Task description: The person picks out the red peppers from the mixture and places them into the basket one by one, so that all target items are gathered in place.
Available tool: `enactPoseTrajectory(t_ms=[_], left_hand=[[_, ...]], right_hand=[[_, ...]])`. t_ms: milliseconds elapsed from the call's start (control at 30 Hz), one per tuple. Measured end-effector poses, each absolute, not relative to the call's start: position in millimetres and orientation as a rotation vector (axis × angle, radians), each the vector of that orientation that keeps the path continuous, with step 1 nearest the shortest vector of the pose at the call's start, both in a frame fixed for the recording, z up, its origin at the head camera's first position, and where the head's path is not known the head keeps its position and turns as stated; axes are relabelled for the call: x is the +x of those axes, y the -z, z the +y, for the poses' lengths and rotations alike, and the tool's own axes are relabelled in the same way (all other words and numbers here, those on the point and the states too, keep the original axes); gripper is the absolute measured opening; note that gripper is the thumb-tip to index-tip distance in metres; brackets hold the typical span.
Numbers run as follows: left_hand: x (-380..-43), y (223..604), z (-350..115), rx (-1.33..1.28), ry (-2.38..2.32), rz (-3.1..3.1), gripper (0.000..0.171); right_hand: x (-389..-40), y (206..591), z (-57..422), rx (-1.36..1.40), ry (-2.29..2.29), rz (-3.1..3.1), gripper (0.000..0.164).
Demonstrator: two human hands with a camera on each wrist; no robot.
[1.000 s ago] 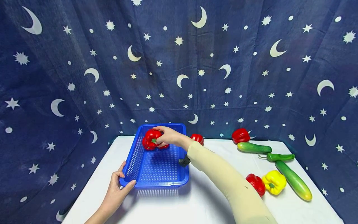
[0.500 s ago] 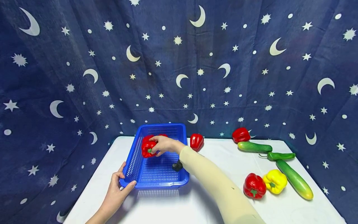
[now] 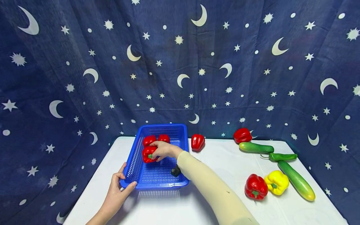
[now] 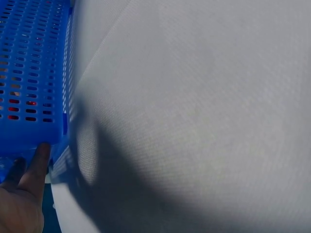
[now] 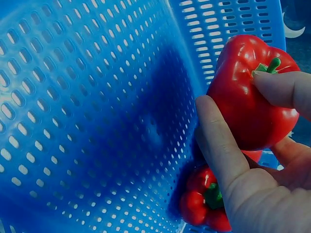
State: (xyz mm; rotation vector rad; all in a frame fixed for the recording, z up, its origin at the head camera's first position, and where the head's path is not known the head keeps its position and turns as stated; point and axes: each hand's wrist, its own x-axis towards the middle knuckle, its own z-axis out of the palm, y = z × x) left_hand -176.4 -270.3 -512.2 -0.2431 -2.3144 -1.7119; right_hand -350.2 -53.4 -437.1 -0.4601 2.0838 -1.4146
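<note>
Tablecloth (image 4: 194, 97) dominates left wrist view; right shows pepper (image 5: 243, 102).

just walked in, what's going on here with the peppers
A person's right hand holds a red pepper in the blue basket, while the left hand grips the basket's near left corner. Two other red peppers lie in it. On the table are three red ones, a yellow, a green and two cucumbers.

A dark blue curtain (image 3: 168, 68) with pale moons (image 3: 201, 21) and stars (image 3: 146, 36) hangs behind a white-covered table (image 3: 219, 162).
</note>
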Motion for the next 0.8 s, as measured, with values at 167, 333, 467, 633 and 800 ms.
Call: enactPoseTrajectory(t_ms=[167,333,467,633,800], left_hand=[[-178,513,-270,-0.242,1.715,-2.305,0.046],[-177,513,-270,-0.233,1.712,-2.313,0.046],[-177,512,-270,-0.220,1.714,-2.321,0.047],[-176,512,-270,-0.216,1.712,-2.325,0.046],[-176,511,-270,-0.206,1.721,-2.332,0.047]], right_hand=[[-349,440,-56,-0.458,1.394,2.123,0.071],[-347,442,-57,-0.457,1.347,2.164,0.070],[-345,442,-60,-0.465,1.299,2.211,0.071],[-341,442,-62,-0.469,1.289,2.222,0.068],[-339,444,-62,-0.429,1.295,2.203,0.067]])
